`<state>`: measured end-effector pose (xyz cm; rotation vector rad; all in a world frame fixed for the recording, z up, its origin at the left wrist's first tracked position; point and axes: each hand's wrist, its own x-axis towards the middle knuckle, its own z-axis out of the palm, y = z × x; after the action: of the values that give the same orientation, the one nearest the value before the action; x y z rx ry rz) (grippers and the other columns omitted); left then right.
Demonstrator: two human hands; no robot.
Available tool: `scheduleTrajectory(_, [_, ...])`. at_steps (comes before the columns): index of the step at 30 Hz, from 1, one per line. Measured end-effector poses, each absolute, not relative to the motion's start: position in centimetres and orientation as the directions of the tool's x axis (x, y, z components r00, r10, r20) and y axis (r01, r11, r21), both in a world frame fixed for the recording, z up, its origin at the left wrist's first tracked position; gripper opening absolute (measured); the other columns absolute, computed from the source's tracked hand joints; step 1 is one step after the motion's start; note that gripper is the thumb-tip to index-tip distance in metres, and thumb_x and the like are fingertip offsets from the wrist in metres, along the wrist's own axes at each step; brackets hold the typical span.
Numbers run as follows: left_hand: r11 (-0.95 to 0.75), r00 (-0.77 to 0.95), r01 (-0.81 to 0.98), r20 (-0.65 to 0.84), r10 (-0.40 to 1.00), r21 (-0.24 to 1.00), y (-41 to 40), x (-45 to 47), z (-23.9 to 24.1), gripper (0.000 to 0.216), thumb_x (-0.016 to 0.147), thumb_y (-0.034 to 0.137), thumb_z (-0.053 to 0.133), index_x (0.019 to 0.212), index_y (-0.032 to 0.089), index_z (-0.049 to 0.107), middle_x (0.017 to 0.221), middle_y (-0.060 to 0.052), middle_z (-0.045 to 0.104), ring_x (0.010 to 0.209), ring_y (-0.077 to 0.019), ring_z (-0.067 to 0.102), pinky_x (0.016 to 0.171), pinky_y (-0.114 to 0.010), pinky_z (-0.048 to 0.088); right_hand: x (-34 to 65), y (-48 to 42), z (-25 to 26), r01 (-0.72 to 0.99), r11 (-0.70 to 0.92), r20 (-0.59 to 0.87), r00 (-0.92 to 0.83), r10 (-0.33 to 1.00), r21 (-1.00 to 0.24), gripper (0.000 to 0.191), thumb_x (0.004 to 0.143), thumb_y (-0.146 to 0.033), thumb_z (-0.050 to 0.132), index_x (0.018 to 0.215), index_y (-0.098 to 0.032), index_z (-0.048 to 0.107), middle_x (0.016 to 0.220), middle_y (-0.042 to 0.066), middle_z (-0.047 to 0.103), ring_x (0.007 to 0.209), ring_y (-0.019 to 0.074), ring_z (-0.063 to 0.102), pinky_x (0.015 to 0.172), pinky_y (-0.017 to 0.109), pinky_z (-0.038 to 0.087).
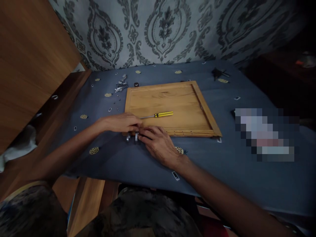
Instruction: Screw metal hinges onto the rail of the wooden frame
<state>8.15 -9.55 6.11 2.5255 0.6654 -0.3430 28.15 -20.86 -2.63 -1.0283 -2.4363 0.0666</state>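
A framed wooden panel [170,98] lies flat on the blue cloth. My left hand [120,121] rests at its near left corner, fingers curled over the edge. My right hand [158,143] lies beside it, fingers pressed on the same corner. Under the fingers a metal hinge [132,136] sticks out from the panel's edge; both hands touch it. A screwdriver with a yellow and black handle [160,114] lies on the panel just beyond my left hand, held by neither.
A heap of metal hinges and screws [120,85] lies at the back left. Dark tools [218,73] sit at the back right. A wooden cabinet [29,59] stands to the left. Patterned wall behind; a blurred-out object [265,135] lies right.
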Motion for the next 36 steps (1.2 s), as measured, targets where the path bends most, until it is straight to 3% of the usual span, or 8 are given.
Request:
scheduleTrajectory(12, [-0.74,0.874,0.485,-0.217,0.436,0.465,-10.1,7.1,5.3,0.016,0.098,0.02,0.057,0.083,0.019,0.062,0.082,-0.001,0.067,0.081,-0.0171,0.063,0.075,-0.026,0.043,28.2,-20.9,-2.7,0.67,0.711,0.431,-0.588,0.684,-0.213,0.034,0.099,-0.008,0.063,0.125,-0.023,0.076,0.13,0.007,0.079,0.118,0.0255,0.063,0.102,0.043,0.049])
scheduleTrajectory(21, [-0.709,0.834,0.522,-0.109,0.541,0.474,-11.2,5.4,6.4,0.03,0.109,0.036,0.046,0.094,0.019,0.065,0.088,-0.003,0.069,0.081,-0.0181,0.062,0.077,-0.029,0.044,28.2,-20.9,-2.6,0.663,0.713,0.427,-0.59,0.685,-0.227,0.039,0.099,-0.008,0.062,0.131,-0.025,0.076,0.128,0.007,0.08,0.12,0.0262,0.063,0.102,0.046,0.051])
scheduleTrajectory(24, [-0.691,0.799,0.548,-0.05,0.599,0.471,-12.6,4.3,6.0,0.032,0.105,0.05,0.058,0.106,0.019,0.067,0.102,-0.006,0.07,0.096,-0.0222,0.063,0.087,-0.033,0.048,28.2,-20.9,-2.7,0.667,0.715,0.453,-0.582,0.675,-0.209,0.035,0.1,-0.009,0.062,0.129,-0.023,0.076,0.124,0.007,0.081,0.119,0.0263,0.063,0.102,0.044,0.05])
scheduleTrajectory(28, [-0.684,0.743,0.613,0.005,0.669,0.395,-14.6,3.3,3.9,0.056,0.091,0.065,0.076,0.123,0.02,0.066,0.12,-0.01,0.065,0.117,-0.0298,0.056,0.102,-0.042,0.046,28.1,-20.9,-2.7,0.669,0.716,0.457,-0.582,0.673,-0.201,0.031,0.1,-0.01,0.062,0.123,-0.023,0.077,0.122,0.006,0.081,0.117,0.0254,0.063,0.101,0.042,0.049])
scheduleTrajectory(36, [-0.691,0.678,0.645,0.172,0.714,0.327,-15.5,3.9,0.6,0.055,0.087,0.069,0.079,0.112,0.021,0.07,0.117,-0.008,0.067,0.113,-0.0291,0.055,0.102,-0.044,0.046,28.3,-20.9,-2.9,0.66,0.721,0.458,-0.584,0.67,-0.213,0.03,0.101,-0.011,0.061,0.124,-0.023,0.077,0.122,0.007,0.081,0.118,0.0258,0.062,0.101,0.042,0.05])
